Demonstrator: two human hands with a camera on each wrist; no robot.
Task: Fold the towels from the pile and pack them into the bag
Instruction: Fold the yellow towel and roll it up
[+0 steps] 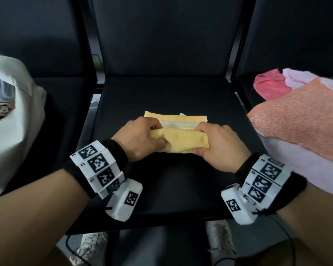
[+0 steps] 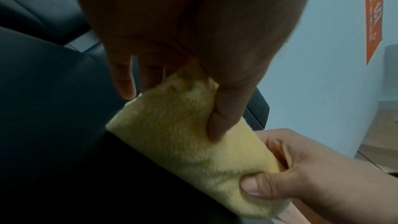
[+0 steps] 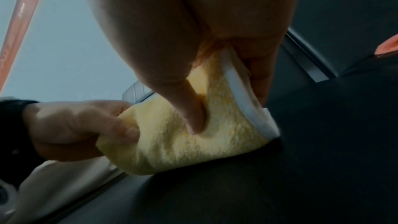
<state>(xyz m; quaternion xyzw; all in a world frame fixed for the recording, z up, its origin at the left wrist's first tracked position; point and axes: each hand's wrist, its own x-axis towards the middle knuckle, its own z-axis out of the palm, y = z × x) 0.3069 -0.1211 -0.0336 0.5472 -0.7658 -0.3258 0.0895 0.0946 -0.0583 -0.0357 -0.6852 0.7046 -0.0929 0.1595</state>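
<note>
A small yellow towel with a white band lies half folded on the middle black seat. My left hand pinches its near left corner and my right hand pinches its near right corner, lifting the near half over the far half. The left wrist view has the yellow towel under my left thumb, with the right hand gripping the other end. In the right wrist view the yellow towel is pinched by my right thumb, and the left hand holds the far end.
A white cloth bag with folded pale towels inside stands on the left seat. A pile of towels sits on the right seat: an orange one, a lilac one and a pink one. Shoes show below the seat edge.
</note>
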